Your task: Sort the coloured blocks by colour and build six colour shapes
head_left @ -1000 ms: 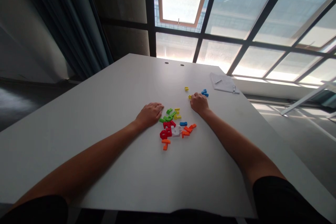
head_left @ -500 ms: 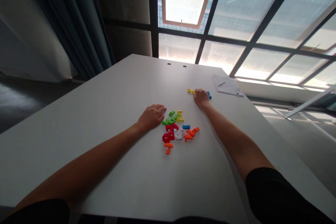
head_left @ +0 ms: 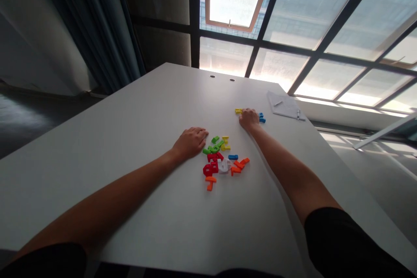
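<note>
My left hand [head_left: 191,141] rests on the white table [head_left: 146,108], palm down with fingers stretched out, holding nothing. Its fingertips lie beside a pile of plastic letter-shaped pieces: green pieces [head_left: 215,149], a yellow piece [head_left: 225,147], red pieces [head_left: 207,170], white pieces [head_left: 223,166], a blue piece [head_left: 233,157] and orange pieces [head_left: 239,164]. Farther back, my right hand [head_left: 249,119] has its fingers curled down over a yellow letter piece [head_left: 239,111], which pokes out on the left. Its fingertips are partly hidden. Blue letter pieces [head_left: 262,117] sit just right of that hand.
A paper sheet [head_left: 285,106] with pens on it lies at the table's right far edge. Two round cable holes [head_left: 212,76] are near the back edge. Beyond stand large windows [head_left: 231,56] and a dark curtain [head_left: 107,30].
My right hand has shifted slightly left over the yellow pieces and covers more of them; more of the blue pieces shows. My left hand and the pile have not moved. The view tilts slightly.
</note>
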{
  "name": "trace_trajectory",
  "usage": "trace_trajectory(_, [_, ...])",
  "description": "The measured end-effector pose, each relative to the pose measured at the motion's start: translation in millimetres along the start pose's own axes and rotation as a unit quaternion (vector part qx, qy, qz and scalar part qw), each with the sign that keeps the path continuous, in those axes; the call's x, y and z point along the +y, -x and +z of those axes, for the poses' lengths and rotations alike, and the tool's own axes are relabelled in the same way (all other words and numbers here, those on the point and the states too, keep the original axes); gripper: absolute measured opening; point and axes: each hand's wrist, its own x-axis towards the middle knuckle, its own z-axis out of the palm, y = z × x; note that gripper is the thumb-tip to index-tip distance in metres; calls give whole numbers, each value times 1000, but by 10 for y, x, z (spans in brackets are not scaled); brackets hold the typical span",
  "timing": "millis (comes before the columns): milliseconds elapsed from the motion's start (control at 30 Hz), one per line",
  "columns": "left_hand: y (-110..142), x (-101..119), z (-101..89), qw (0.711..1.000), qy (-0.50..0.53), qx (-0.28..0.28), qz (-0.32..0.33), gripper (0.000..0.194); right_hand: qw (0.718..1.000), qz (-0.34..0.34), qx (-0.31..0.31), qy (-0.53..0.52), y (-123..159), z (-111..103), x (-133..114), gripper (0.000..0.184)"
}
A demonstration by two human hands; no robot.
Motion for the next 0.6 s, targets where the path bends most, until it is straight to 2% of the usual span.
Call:
trace_trajectory(267, [-11, -1, 5, 1000, -5, -4, -3, 41, 994, -31, 66, -81, 332, 24, 23, 52])
trace_trajectory(367, [-10, -1, 13, 1000, -4, -2, -2, 42, 980, -129, 70, -137, 559, 4, 43, 46])
trace_trajectory(467, [-11, -1, 20, 1000, -6, 1, -6, 41, 949, -242, 54, -196, 855, -28, 26, 42])
trace_trajectory(600, [-16, 3, 12, 1000, -14, -7, -5, 43, 916, -299, 63, -259, 1150, -57, -52, 41])
